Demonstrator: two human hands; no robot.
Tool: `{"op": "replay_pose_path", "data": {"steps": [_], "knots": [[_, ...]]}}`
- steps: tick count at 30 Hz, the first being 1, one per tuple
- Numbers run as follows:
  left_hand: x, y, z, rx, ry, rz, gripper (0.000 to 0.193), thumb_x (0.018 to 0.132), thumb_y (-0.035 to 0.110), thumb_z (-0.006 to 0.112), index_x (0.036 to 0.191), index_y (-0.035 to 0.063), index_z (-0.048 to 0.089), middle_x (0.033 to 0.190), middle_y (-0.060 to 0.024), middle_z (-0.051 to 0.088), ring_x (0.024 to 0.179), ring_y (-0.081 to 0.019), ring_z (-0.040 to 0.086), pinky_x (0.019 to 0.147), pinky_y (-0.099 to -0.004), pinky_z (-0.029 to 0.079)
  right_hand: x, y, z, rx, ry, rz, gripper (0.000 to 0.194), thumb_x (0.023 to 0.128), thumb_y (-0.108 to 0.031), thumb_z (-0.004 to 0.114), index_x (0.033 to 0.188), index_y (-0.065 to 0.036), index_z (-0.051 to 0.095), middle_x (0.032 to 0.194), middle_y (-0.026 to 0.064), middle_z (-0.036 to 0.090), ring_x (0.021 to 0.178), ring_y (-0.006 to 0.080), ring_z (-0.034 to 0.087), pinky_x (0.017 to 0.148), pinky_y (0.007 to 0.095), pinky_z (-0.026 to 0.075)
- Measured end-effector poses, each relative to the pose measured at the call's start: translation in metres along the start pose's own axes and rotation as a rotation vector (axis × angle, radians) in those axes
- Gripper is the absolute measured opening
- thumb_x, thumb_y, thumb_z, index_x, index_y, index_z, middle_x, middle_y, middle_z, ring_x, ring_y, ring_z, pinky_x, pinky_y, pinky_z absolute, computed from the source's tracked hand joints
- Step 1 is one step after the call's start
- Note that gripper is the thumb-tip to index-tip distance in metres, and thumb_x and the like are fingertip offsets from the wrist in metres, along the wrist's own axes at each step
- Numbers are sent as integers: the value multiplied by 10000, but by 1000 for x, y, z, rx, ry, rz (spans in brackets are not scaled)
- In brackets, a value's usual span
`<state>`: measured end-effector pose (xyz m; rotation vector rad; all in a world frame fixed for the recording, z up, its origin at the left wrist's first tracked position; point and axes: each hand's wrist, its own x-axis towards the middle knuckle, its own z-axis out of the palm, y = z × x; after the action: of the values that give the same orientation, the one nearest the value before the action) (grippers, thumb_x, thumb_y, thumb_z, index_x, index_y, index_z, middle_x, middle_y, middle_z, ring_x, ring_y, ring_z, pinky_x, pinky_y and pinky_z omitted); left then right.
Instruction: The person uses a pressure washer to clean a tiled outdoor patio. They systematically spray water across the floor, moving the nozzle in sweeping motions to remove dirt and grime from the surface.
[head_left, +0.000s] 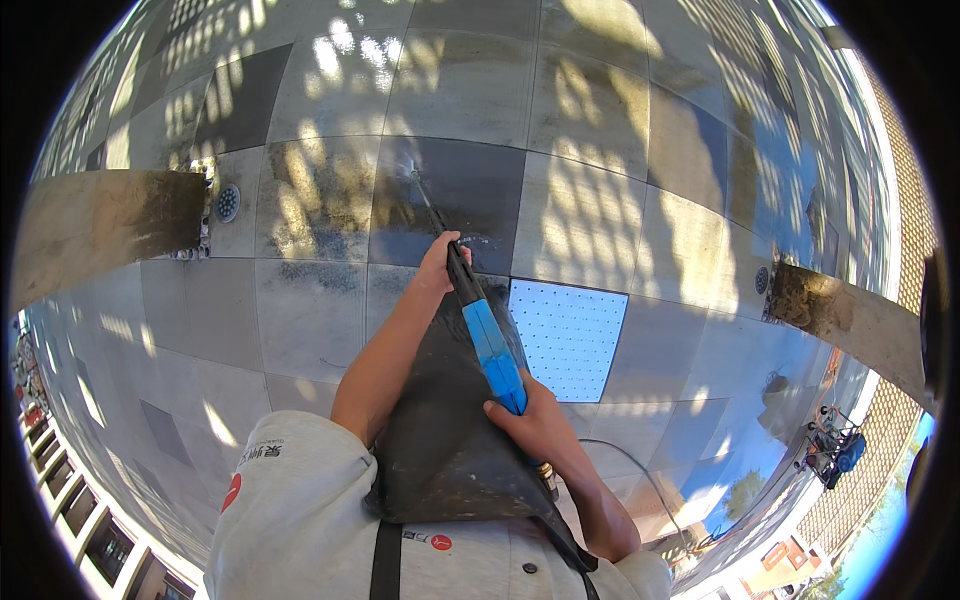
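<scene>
Both my hands hold a blue and black pressure washer gun (491, 352). My left hand (442, 262) is wrapped around the black front part, near the lance. Around the blue rear grip is my right hand (529, 416), close to a brass hose fitting (545, 472). The thin lance (429, 204) points forward and down, and a small white spray shows at its tip over a dark grey paving slab (457, 180). A dark apron (465, 465) hangs from my front beneath the gun. Whether a finger presses the trigger is hidden.
Concrete-like pillars stand on the left (112, 229) and right (840, 322), each beside a round floor drain. A white perforated panel (568, 341) lies right of the gun. A hose (637, 465) trails right, and a wheeled machine (834, 448) stands at the far right. The paving looks wet.
</scene>
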<state>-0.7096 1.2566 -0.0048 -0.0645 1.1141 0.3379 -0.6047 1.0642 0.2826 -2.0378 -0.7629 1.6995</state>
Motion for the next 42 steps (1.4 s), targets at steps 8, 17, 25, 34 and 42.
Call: {"op": "replay_pose_path", "data": {"steps": [8,17,25,34,42], "knots": [[-36,47,-53,12,43,211,307,868,267,615,976,31,451,713,-102,590,565,-196,566,501,-344,504,14,-37,51,-130,-54,11,396,809,-313,681,1005,-3,531,840,220,614,787,341,615,727,413,456],[-2,-72,30,68,-156,-336,394,847,351,643,935,13,461,713,-111,543,571,-205,573,506,-319,516,-51,-29,74,-22,303,207,366,799,-229,676,1045,10,550,831,208,627,780,296,622,727,407,464],[-16,-25,-34,27,-14,-180,400,867,412,622,829,34,494,657,-108,563,528,-209,557,480,-312,496,-31,-25,89,-50,172,126,409,762,-251,672,1047,0,522,860,295,625,858,489,594,726,499,471],[-44,43,-110,10,73,133,422,854,422,635,898,43,457,662,-123,557,526,-228,569,474,-327,508,1,-28,103,-85,-33,6,362,766,-203,677,1047,-19,544,852,245,617,841,422,610,736,429,464],[-6,-46,-7,69,-167,-292,409,866,383,633,911,16,460,690,-112,526,578,-201,568,498,-308,523,-42,-26,109,-50,293,230,360,784,-223,679,1029,5,547,794,213,616,731,310,618,686,405,468]]}}
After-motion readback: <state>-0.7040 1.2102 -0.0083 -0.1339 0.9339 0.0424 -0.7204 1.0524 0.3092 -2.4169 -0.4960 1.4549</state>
